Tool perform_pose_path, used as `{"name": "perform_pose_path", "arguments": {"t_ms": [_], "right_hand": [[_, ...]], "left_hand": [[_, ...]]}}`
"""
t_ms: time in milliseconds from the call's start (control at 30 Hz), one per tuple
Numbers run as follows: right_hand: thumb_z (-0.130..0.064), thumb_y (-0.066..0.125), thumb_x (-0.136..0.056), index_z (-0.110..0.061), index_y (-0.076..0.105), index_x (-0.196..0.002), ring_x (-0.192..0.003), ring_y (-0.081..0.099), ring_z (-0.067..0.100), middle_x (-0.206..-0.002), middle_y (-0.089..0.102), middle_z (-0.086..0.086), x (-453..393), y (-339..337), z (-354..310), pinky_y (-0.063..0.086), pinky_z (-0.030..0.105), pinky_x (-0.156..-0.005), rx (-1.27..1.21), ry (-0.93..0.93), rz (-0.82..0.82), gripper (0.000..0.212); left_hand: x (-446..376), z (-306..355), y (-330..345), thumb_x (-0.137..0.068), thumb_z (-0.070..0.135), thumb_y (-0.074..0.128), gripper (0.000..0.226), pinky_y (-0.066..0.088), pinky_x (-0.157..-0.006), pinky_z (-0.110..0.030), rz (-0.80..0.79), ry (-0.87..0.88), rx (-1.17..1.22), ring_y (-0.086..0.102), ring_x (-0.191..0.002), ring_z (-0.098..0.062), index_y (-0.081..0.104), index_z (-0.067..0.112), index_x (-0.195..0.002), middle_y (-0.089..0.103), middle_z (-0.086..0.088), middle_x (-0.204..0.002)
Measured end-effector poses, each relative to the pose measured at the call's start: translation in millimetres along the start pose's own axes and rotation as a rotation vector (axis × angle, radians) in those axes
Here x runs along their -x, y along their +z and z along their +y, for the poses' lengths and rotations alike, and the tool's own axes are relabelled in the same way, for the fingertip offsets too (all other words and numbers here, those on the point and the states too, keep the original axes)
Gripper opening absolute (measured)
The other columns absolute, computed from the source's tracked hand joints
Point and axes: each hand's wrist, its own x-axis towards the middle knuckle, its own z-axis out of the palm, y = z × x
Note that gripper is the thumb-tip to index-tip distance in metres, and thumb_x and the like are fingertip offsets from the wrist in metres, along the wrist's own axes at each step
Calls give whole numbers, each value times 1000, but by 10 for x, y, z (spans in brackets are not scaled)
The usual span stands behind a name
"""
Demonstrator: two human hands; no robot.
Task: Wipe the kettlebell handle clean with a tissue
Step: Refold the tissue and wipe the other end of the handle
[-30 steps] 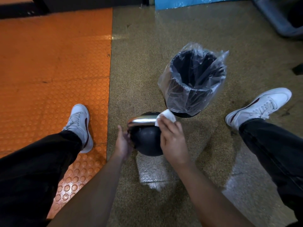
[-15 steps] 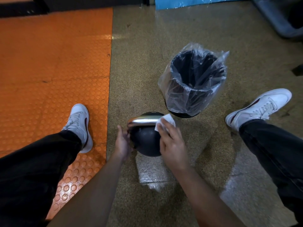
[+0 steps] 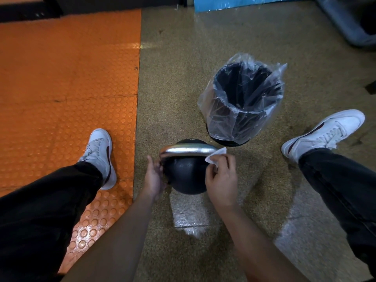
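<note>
a person's left hand (image 3: pixel 155 176) pressed flat, fingers loose, against the left side of a black kettlebell (image 3: pixel 186 176) on the floor, steadying it rather than closing around anything. the kettlebell stood on the speckled floor (image 3: pixel 183 78) between the person's two legs, near the middle of the scene, its silver handle (image 3: pixel 189 150) arching across the top from left to right. at the handle's right end, the right hand (image 3: pixel 221 178) was clenched on a white tissue (image 3: pixel 216 156), pinching it against the metal where the handle curves down into the ball. judging by that position, the wipe was under way with the tissue at one end; the bare shining stretch to the left looked clean, though whether it had been wiped already could not be told, and the underside and left end may have been left to do. just beyond and to the right stood a dark bin (image 3: pixel 242 102) lined with a clear plastic bag, a likely place for the used tissue. far left, an orange studded mat (image 3: pixel 61 78) met the speckled floor in a straight seam, with one white shoe (image 3: pixel 100 155) on it and the other shoe (image 3: pixel 323 133) far right. the floor shone with reflected light near the person; a blue panel (image 3: pixel 234 3) ran along the far edge.
</note>
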Motion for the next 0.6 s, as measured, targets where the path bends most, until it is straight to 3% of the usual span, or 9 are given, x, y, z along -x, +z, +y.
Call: {"name": "perform_pose_path", "arguments": {"t_ms": [133, 300, 400, 467, 533, 600], "right_hand": [[0, 64, -89, -12, 69, -102, -88, 64, 22, -108, 57, 6, -32, 77, -94, 58, 32, -76, 26, -187, -68, 19], [3, 67, -84, -10, 71, -97, -80, 62, 20, -105, 57, 8, 2, 27, 19, 58, 37, -67, 15, -48, 50, 19], [3, 67, -84, -8, 71, -97, -83, 61, 21, -102, 58, 10, -91, 44, -39, 56, 31, -71, 17, -173, 12, 17], [0, 66, -86, -9, 73, -98, -83, 63, 23, -102, 58, 8, -79, 110, -33, 58, 34, -73, 62, -233, -59, 17], [-2, 67, -86, -13, 74, -99, -83, 64, 23, -104, 56, 5, -29, 117, 41, 59, 38, -72, 61, -149, -71, 18], [-1, 68, -84, -14, 74, -97, -79, 63, 21, -105, 54, 4, 0, 58, 109, 59, 38, -70, 36, -53, -8, 19]], "left_hand": [[24, -3, 7, -89, 82, 11, 86, 26, -115, -60, 2, 5, -17, 41, -141, -23, 53, 30, -142, 60, 5, -141], [51, 31, 50, -92, 78, 8, 81, 26, -112, -59, 4, 10, 10, 38, -141, -22, 54, 31, -139, 58, 6, -141], [50, 21, 39, -91, 79, 8, 83, 28, -110, -54, 11, 2, -4, 37, -143, -23, 51, 30, -143, 56, 5, -144], [44, 21, 33, -90, 80, 9, 81, 27, -113, -58, 6, -8, 3, 39, -141, -24, 55, 33, -138, 58, 6, -142], [45, 38, 43, -90, 80, 9, 79, 26, -114, -63, -3, -9, 17, 40, -141, -25, 57, 34, -133, 60, 5, -140], [58, 48, 54, -92, 78, 7, 78, 28, -114, -59, 3, -13, 22, 40, -140, -25, 56, 33, -133, 59, 4, -140]]}}
